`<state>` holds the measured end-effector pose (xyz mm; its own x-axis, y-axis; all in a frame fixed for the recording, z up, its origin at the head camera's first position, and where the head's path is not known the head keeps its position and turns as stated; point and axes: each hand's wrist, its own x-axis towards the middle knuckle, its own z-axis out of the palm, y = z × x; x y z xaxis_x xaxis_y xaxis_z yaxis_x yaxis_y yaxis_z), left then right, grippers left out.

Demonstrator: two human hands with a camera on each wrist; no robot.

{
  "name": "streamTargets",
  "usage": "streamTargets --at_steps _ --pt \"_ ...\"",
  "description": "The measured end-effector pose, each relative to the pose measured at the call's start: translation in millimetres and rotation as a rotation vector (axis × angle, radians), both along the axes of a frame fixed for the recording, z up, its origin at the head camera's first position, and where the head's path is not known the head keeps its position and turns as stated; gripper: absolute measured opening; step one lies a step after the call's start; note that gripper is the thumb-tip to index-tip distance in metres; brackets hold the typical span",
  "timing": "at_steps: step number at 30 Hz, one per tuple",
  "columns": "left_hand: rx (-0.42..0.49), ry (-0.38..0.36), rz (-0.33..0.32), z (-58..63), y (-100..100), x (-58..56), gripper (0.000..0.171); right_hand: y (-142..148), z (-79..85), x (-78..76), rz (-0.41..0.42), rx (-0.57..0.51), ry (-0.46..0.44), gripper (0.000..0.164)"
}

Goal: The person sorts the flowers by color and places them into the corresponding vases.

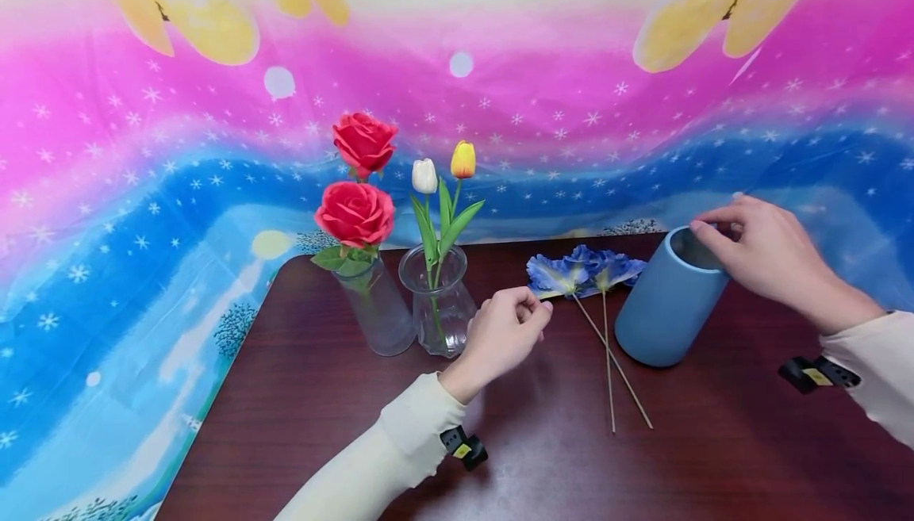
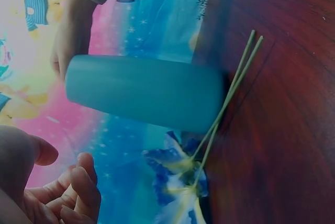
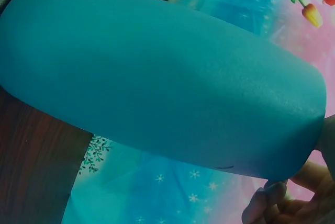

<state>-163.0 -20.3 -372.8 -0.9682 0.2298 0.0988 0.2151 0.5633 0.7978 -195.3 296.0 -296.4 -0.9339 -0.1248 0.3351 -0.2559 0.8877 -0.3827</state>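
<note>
A tall matte blue vase point(image 1: 660, 311) stands on the right side of the table. My right hand point(image 1: 771, 255) pinches its rim, thumb at the mouth; in the right wrist view the vase point(image 3: 162, 82) hides part of that hand point(image 3: 293, 198). Left of the vase lie two blue artificial flowers point(image 1: 581, 271), their bare stems point(image 1: 607, 362) crossing toward the front. Near the blossoms hovers my left hand point(image 1: 503, 327), and in the left wrist view its thumb and loosely bent fingers point(image 2: 86, 187) are apart with nothing between them.
Left of my left hand stands a clear flared glass vase point(image 1: 432, 275) holding a white tulip point(image 1: 424, 177) and a yellow tulip point(image 1: 463, 160). Beside it is a frosted glass vase point(image 1: 378, 315) with two red roses point(image 1: 355, 214). A colourful printed cloth point(image 1: 543, 109) hangs behind the dark wooden table point(image 1: 300, 418).
</note>
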Motion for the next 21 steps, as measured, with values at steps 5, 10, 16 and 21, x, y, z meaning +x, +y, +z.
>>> streamTargets --at_steps 5,10,16,21 --pt "-0.023 -0.015 0.000 -10.4 7 -2.8 0.025 5 -1.7 -3.2 0.025 0.003 0.015 0.030" --pt "-0.057 -0.041 0.004 -16.8 12 -4.1 0.027 8 -1.3 -6.2 0.023 0.023 0.002 0.029" --pt "-0.085 -0.060 0.010 -25.1 19 -5.9 0.027 11 0.3 -9.3 0.002 -0.006 -0.098 0.039" --pt "-0.100 -0.076 0.013 -33.8 25 -8.6 0.029 15 -0.2 -10.2 0.032 -0.052 -0.173 0.043"
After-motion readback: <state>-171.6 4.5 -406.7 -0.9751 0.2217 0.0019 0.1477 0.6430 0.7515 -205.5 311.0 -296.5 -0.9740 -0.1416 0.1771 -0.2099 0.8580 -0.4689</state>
